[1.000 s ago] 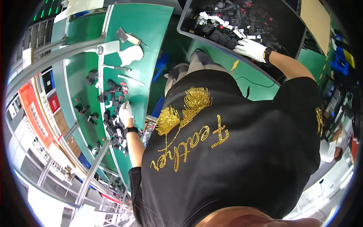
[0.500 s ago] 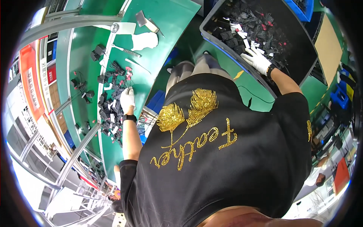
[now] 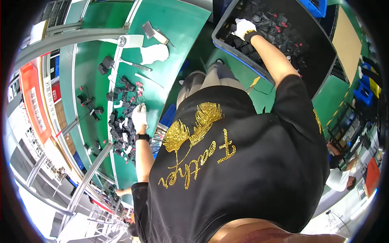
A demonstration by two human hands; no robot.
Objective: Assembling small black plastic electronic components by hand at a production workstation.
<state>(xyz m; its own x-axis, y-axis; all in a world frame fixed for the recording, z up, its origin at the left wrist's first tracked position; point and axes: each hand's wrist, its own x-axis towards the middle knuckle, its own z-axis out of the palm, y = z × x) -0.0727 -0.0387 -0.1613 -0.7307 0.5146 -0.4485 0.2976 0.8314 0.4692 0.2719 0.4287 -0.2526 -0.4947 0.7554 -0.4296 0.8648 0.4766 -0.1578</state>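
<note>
My right hand (image 3: 244,28), in a white glove, is down inside the large black bin (image 3: 265,76) at its near left corner. Its fingers are curled around a black power adapter (image 3: 233,27), only partly visible beside the glove. More black adapters with tangled cords and red-tipped plugs (image 3: 270,23) lie around it. On the green workbench (image 3: 178,36) to the left, my gloved left hand (image 3: 139,116) rests at the right edge of a heap of black power adapters (image 3: 122,128). Its fingers are drawn together, and whatever they hold is hidden.
Farther along the bench lie a scraper-like tool (image 3: 154,32), a white cloth (image 3: 154,53) and a roll of white material (image 3: 130,41). Metal rails (image 3: 87,174) frame the bench's left side. A blue crate (image 3: 315,7) stands beyond the bin. Another person's hand (image 3: 122,192) reaches onto the bench.
My right hand has moved left and away from me within the bin, from the pale labels to its corner, and its fingers have curled. My left hand stays by the heap.
</note>
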